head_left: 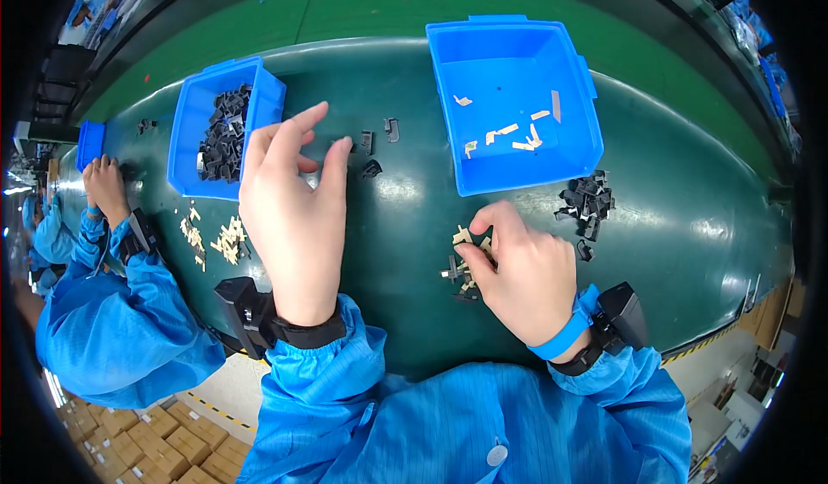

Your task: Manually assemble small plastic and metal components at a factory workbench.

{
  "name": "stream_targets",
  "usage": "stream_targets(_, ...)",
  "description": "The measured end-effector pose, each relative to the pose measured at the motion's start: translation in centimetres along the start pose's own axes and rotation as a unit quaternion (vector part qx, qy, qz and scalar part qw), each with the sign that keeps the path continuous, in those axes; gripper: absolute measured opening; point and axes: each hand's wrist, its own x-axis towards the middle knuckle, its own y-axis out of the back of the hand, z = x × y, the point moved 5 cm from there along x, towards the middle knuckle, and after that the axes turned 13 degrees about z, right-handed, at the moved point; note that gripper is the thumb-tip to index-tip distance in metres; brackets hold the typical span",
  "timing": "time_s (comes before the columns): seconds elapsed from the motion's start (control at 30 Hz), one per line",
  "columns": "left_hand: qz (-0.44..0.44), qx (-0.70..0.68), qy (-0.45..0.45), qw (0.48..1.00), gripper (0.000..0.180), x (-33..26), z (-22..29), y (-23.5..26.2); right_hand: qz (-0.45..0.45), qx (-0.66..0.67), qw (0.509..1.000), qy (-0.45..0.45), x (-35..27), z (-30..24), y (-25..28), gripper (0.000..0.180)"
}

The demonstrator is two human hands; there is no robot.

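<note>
Working at the near edge of the dark green bench, the person stands over pale floor edged with yellow-and-black tape; stacked cardboard boxes lie below, to the left. Toward the near edge, the right hand is curled over a small pile of cream and black pieces; whether it pinches one cannot be determined. Black parts are heaped to its right. Farther in, the left hand is spread, near loose black clips. Toward the far edge stand a left bin of black parts and a right bin with scattered cream pieces. A co-worker's sleeve shows at left. Beyond the far edge runs a bright green surface.
</note>
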Motion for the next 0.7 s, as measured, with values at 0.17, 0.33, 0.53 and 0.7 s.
stream_targets(0.17, 0.015, -0.136, -0.077, 0.988, 0.012, -0.9, 2.8, 0.8, -0.006, 0.036, 0.999, 0.005, 0.0, -0.2, -0.1, 0.017)
stream_targets(0.33, -0.134, -0.214, -0.105, 0.962, 0.008, -2.4, 4.3, -0.2, -0.021, 0.019, 1.0, 0.014, -0.1, 0.0, -0.3, 0.014)
stream_targets(0.53, -0.333, -0.136, -0.091, 0.929, 0.014, -4.9, 2.8, -2.3, -0.011, 0.036, 0.999, 0.015, 0.1, 0.3, 0.1, 0.013)
stream_targets(0.7, -0.369, -0.083, -0.137, 0.916, 0.019, -5.7, 3.3, -2.9, 0.0, 0.05, 0.999, -0.016, 0.8, 1.1, 1.3, 0.014)
